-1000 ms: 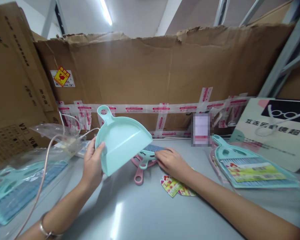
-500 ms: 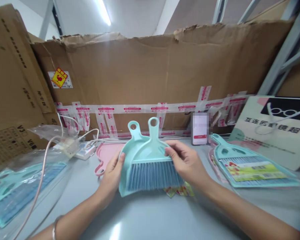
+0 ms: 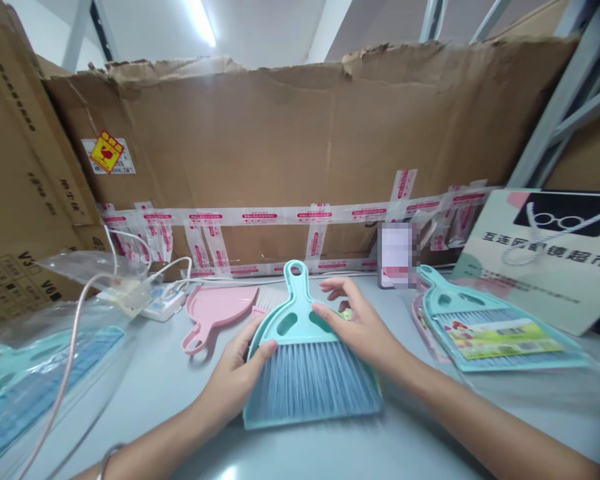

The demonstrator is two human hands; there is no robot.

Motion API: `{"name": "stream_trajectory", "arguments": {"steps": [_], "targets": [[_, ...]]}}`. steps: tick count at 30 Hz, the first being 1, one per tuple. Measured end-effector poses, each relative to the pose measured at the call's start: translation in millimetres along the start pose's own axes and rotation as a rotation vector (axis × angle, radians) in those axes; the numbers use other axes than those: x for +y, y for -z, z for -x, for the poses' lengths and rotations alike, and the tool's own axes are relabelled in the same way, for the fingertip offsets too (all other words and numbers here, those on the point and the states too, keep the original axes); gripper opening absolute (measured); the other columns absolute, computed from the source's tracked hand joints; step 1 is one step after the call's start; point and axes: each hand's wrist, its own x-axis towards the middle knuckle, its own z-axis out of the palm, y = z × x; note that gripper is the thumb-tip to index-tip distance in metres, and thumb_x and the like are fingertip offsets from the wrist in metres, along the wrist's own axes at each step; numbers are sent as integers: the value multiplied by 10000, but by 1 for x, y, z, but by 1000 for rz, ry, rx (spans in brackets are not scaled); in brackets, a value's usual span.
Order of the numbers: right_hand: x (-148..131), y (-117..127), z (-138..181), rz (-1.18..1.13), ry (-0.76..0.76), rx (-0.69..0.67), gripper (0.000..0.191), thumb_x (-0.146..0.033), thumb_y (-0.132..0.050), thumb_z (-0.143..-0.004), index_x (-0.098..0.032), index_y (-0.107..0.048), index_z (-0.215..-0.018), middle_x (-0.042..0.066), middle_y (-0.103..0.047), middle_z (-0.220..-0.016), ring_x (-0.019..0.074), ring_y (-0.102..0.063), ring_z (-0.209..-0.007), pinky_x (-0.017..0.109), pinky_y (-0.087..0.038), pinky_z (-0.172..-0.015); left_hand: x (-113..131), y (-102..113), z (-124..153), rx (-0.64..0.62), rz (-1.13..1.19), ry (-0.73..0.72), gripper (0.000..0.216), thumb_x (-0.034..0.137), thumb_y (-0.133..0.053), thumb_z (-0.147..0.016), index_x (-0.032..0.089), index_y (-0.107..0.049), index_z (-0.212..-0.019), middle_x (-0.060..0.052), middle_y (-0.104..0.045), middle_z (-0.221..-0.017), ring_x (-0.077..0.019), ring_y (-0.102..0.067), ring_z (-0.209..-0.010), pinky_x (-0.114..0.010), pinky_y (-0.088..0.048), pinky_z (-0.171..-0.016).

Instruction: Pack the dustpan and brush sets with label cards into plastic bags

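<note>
A turquoise hand brush (image 3: 313, 380) with blue bristles lies over a turquoise dustpan (image 3: 251, 419), their handles lined up and pointing away from me. My left hand (image 3: 240, 370) grips the pair at the left edge, thumb on top of the brush. At the brush's right shoulder is my right hand (image 3: 360, 327), its fingers spread and its thumb at the brush body; whether it presses on it I cannot tell. Most of the dustpan is hidden under the brush.
Behind my left hand lie a pink dustpan (image 3: 223, 305) and a partly hidden pink brush (image 3: 266, 301). Bagged turquoise sets lie left (image 3: 55, 373) and right (image 3: 510, 333). A phone (image 3: 397, 253) leans against a cardboard wall (image 3: 280, 133). Cables and a power strip (image 3: 163, 303) sit back left.
The brush has moved left and down onto the dustpan, so the two handles now overlap. The pair is lower and nearer me. My right hand's fingers have loosened from the brush.
</note>
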Motion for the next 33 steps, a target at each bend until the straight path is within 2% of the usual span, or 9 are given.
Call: {"name": "stream_trajectory", "arguments": {"steps": [2,5,8,14,18,22,25,28,33], "targets": [[-1,2,-4,-237,-172,-170,362,-433,-580,-718,-190,-545,-984,50,-597,-949,165,-555,-812,299,-437,-694,0,-1,2,-52,-7,5,443,376,-507,-808,239,-494,-1230,-21,-528,-1268,-247,-411,-1215,-342,-339,-1011],[-4,5,-7,-494,-388,-363,400,-495,-622,-658,-157,-628,-871,11,-633,-693,117,-557,-580,245,-431,-549,1,-3,4,-110,-8,11,453,376,-498,-817,240,-476,-1249,-16,-513,-1285,-239,-412,-1215,-328,-332,-1016],[-6,6,-7,-535,-453,-343,407,-470,-702,-573,-140,-666,-809,-9,-624,-572,102,-541,-502,220,-412,-497,2,-3,5,-147,-6,13,462,372,-492,-822,238,-458,-1263,-14,-497,-1300,-238,-386,-1236,-321,-334,-1013],[-3,2,-4,-460,-438,-263,377,-445,-720,-559,-138,-692,-777,-7,-643,-584,99,-538,-495,207,-399,-472,2,-1,4,-191,0,23,479,375,-489,-823,228,-443,-1276,-22,-487,-1310,-248,-368,-1247,-326,-335,-1009],[-5,0,-5,-501,-461,-325,419,-480,-696,-581,-141,-675,-826,5,-652,-612,107,-553,-516,220,-418,-501,1,-1,3,-181,20,35,451,374,-507,-811,237,-485,-1240,-18,-525,-1272,-248,-370,-1245,-325,-345,-999],[5,15,-15,-424,-380,-275,419,-531,-574,-693,-188,-630,-929,32,-674,-837,146,-605,-745,262,-453,-675,0,5,0,4,106,87,432,390,-563,-768,233,-546,-1170,-32,-595,-1177,-253,-493,-1129,-344,-397,-950],[24,38,-23,-41,-214,-282,340,-485,-557,-720,-206,-614,-906,48,-646,-931,189,-578,-888,316,-428,-785,0,16,-7,273,237,111,466,403,-574,-756,232,-516,-1186,-43,-615,-1126,-248,-544,-1056,-359,-449,-882],[39,57,-24,349,-175,-471,315,-401,-660,-615,-206,-616,-858,49,-611,-872,222,-567,-825,356,-435,-739,-1,28,-16,475,319,33,491,390,-595,-741,241,-492,-1197,-39,-589,-1154,-233,-532,-1068,-341,-454,-870],[38,62,-14,492,-97,-653,432,-246,-754,-411,-236,-601,-815,5,-569,-849,207,-540,-768,290,-438,-624,-5,37,-22,516,351,5,478,384,-611,-728,220,-510,-1165,-40,-575,-1152,-226,-501,-1094,-321,-422,-896]]}}
